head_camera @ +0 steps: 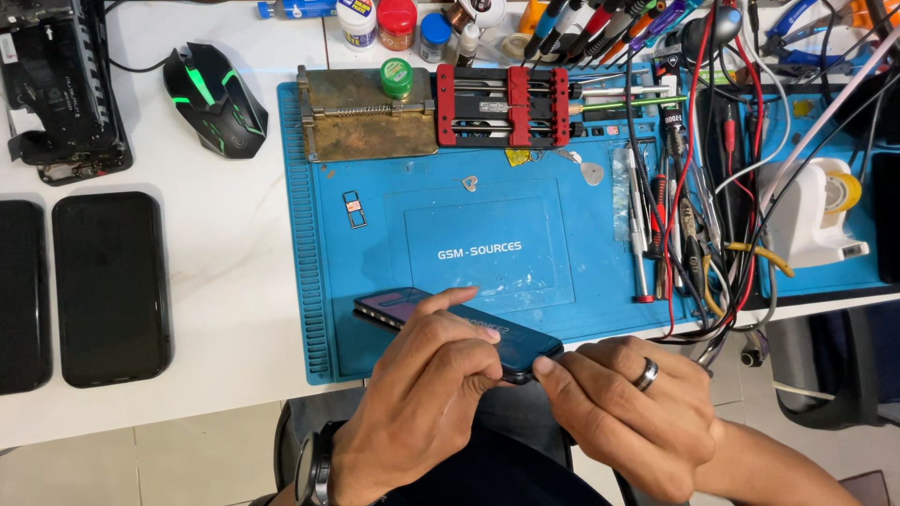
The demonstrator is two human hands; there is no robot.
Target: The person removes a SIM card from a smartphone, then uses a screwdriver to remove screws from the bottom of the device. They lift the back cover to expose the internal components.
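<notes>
Both my hands pinch the smartphone (412, 309) at the repair mat's (375, 225) near edge.
Left hand (422, 394) and right hand (628, 403) grasp one corner only; I judge it could slip off the desk (234, 234).

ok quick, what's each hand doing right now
Left hand: closed on the dark phone, index finger lying on its screen.
Right hand: pinching the phone's near end.

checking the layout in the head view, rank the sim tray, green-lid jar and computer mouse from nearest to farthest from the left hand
1. sim tray, on the blue mat, up-left of the left hand.
2. green-lid jar, at the mat's far edge, on the brass-coloured holder.
3. computer mouse, off the mat on the white table, far left.
</notes>
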